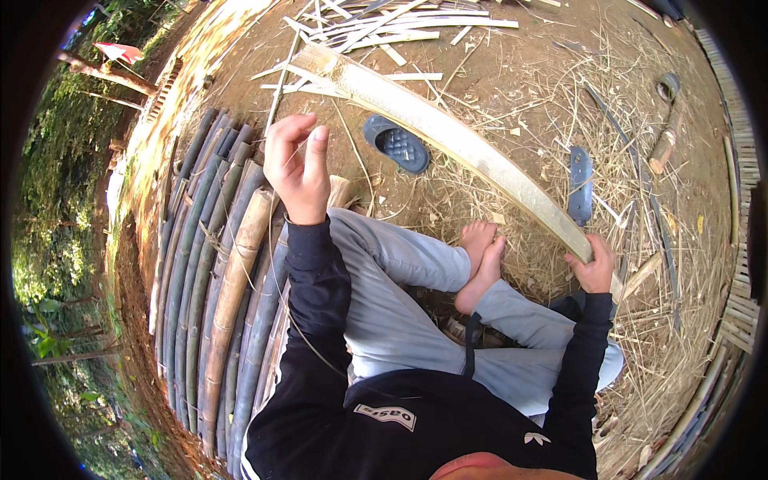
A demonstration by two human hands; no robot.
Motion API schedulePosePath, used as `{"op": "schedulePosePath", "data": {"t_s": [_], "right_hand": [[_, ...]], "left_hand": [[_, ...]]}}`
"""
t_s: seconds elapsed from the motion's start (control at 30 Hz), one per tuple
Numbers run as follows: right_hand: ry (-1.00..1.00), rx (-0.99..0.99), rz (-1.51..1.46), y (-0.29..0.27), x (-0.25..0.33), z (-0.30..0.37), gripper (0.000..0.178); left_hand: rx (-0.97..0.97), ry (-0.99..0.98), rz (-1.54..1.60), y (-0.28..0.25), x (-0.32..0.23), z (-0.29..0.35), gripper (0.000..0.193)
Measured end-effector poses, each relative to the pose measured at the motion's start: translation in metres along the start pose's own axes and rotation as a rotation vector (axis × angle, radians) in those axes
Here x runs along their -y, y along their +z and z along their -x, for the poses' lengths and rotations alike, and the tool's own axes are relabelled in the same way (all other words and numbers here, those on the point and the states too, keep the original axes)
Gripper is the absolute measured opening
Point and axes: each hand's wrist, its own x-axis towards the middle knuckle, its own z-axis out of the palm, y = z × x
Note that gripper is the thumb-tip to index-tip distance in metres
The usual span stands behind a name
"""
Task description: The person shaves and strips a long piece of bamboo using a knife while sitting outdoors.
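A long split length of bamboo (472, 148), its pale inner face up, slants from the upper middle down to the right. My right hand (594, 270) is closed around its lower right end. On the left, my left hand (300, 170) is raised beside the bamboo, with loosely curled fingers and the thumb apart from them. Nothing clearly shows in its grasp. A thin pale strand (292, 308) hangs across my left sleeve; whether it touches the hand is unclear. My bare feet (480, 264) lie beneath the bamboo.
Bamboo poles (212, 280) are stacked at my left. One dark blue sandal (398, 146) lies beyond my feet, another blue one (581, 186) to the right. Pale split strips (400, 32) lie at the far side; shavings (528, 120) litter the ground. A slatted barrier (746, 264) edges the right.
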Motion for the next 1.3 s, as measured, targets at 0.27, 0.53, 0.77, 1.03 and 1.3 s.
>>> {"op": "schedulePosePath", "data": {"t_s": [0.27, 0.53, 0.77, 1.03, 1.3], "right_hand": [[0.069, 0.137, -0.012, 0.013, -0.008, -0.001, 0.045], [0.116, 0.106, -0.116, 0.018, -0.025, 0.008, 0.044], [0.162, -0.107, 0.122, 0.023, 0.007, -0.001, 0.048], [0.043, -0.343, 0.217, 0.008, 0.018, -0.001, 0.048], [-0.037, -0.42, 0.337, 0.002, 0.015, 0.001, 0.049]], "left_hand": [[0.018, -0.024, 0.459, 0.007, 0.01, -0.023, 0.03], [-0.479, -0.4, 0.899, -0.049, 0.015, -0.048, 0.03], [0.346, -0.131, -0.933, -0.138, 0.154, -0.03, 0.068], [0.866, -0.427, -0.332, 0.034, 0.02, -0.046, 0.034], [0.285, -0.704, 0.35, 0.097, -0.022, -0.016, 0.026]]}}
